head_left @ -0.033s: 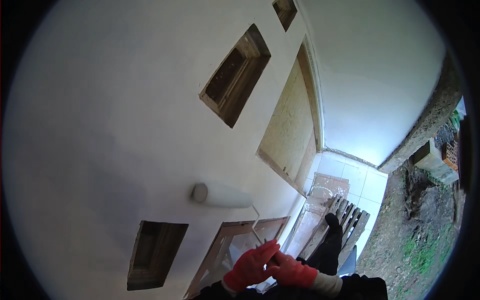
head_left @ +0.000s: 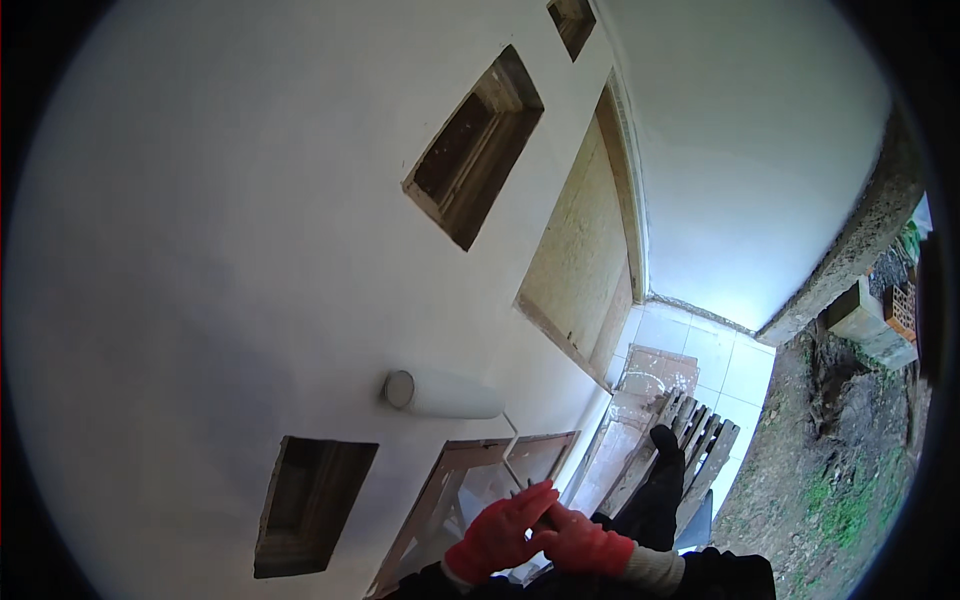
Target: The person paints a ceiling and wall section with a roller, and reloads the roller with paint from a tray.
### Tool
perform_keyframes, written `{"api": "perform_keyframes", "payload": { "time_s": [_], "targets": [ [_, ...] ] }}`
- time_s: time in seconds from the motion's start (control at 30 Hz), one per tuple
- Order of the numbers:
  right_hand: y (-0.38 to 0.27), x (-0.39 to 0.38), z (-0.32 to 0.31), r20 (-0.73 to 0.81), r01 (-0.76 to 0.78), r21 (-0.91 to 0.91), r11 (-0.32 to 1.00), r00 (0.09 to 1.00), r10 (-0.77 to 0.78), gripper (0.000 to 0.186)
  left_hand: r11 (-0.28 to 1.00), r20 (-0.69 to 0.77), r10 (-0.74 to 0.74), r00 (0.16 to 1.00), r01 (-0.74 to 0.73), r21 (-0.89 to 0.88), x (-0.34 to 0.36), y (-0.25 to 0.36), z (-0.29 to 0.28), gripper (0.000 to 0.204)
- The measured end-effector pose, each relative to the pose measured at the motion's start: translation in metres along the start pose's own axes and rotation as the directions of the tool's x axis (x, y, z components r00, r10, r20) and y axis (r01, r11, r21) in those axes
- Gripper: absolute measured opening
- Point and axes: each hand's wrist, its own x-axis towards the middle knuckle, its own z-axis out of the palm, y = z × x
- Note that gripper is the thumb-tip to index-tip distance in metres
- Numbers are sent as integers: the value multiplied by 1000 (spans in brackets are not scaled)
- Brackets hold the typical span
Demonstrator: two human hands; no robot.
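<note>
A paint roller [head_left: 450, 394] with a white sleeve lies against the white wall [head_left: 250, 250], left of centre. Its thin wire frame bends down from the sleeve's right end toward my hands. Both hands wear red gloves and are close together at the bottom. My left hand [head_left: 492, 540] is closed around the roller's handle, fingers pointing up and to the right. Right beside it, my right hand [head_left: 588, 545] is wrapped on the same handle. The gloves hide most of the handle.
The wall has recessed openings, such as a small window [head_left: 475, 150] and a lower one [head_left: 312, 510]. A brown-framed door [head_left: 425, 515] is behind my hands. My foot [head_left: 664, 440] rests on a slatted wooden pallet [head_left: 705, 460] over white tiles [head_left: 725, 370]. Bare ground [head_left: 800, 480] lies to the right.
The view has shifted very slightly against the wall. My hands keep the same hold, and the roller is almost where it was.
</note>
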Motion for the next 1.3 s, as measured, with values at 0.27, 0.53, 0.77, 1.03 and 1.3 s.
{"api": "perform_keyframes", "payload": {
  "time_s": [0.27,0.53,0.77,1.03,1.3],
  "targets": [
    [-30,77,-49,-215,-137,139,981,963,165,47,992,-217,72,974,-92,-82,31,13,-23,53],
    [-41,42,-13,-126,-223,202,954,960,252,53,992,-272,106,957,-119,-34,-19,15,-30,54],
    [-42,-51,73,144,-283,131,950,954,264,50,999,-85,-53,995,54,8,-91,5,-4,47],
    [-42,31,-16,-55,-222,309,925,967,250,45,997,-439,56,897,-76,-30,-49,16,-5,48],
    [-62,91,-94,-113,-181,346,921,966,232,29,939,-447,-234,864,82,-333,9,32,-2,40]
  ]
}}
